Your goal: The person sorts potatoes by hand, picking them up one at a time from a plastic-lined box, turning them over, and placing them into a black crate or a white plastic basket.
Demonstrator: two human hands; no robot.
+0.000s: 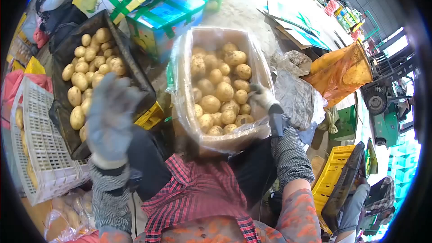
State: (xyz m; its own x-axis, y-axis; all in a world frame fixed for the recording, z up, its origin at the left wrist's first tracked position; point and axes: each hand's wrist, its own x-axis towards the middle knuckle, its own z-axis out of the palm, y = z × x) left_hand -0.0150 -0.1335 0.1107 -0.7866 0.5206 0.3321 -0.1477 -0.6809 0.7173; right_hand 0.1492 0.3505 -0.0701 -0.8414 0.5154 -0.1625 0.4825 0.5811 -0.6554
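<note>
Floor point(245, 0) glares white; blurred left hand point(110, 123) hides some potatoes point(79, 81).

"What is the left hand point(111, 119) doing?"

"It's hovering, blurred, across the near edge of the dark crate point(60, 114), where potatoes point(80, 80) are lying. A white basket point(50, 154) is standing just beside the crate's left edge."

"And the right hand point(264, 96)?"

"It's curling at the right edge of the carton point(238, 141), where more potatoes point(224, 92) are lying inside clear plastic point(182, 75)."
</note>
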